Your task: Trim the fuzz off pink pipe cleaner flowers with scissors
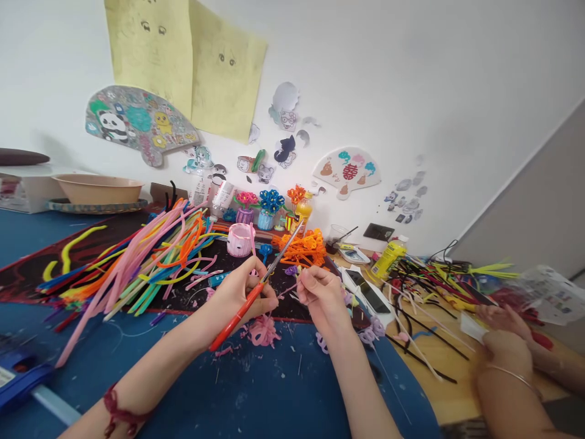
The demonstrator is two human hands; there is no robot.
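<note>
My left hand (pixel 244 292) is closed around orange-handled scissors (pixel 238 317), seen nearly edge-on. Their metal blades point up and away, toward the orange pipe-cleaner flowers (pixel 304 247). Close by, my right hand (pixel 322 296) pinches a small purple and yellow pipe-cleaner piece (pixel 295 270) between thumb and fingers. A thin purple strand runs between the two hands; whether the left fingers grip it I cannot tell. Beyond the left hand stands a pink fuzzy pot (pixel 240 239). Under the hands lie a pink pipe-cleaner flower (pixel 264 331) and light purple loops (pixel 372 329).
A heap of coloured pipe cleaners (pixel 132 250) spreads at left. Finished flower pots (pixel 270 210) and bottles line the wall. At right are a phone (pixel 369 291), a yellow bottle (pixel 388 259) and another person's hands (pixel 507 332). A blue tool (pixel 22 378) lies front left.
</note>
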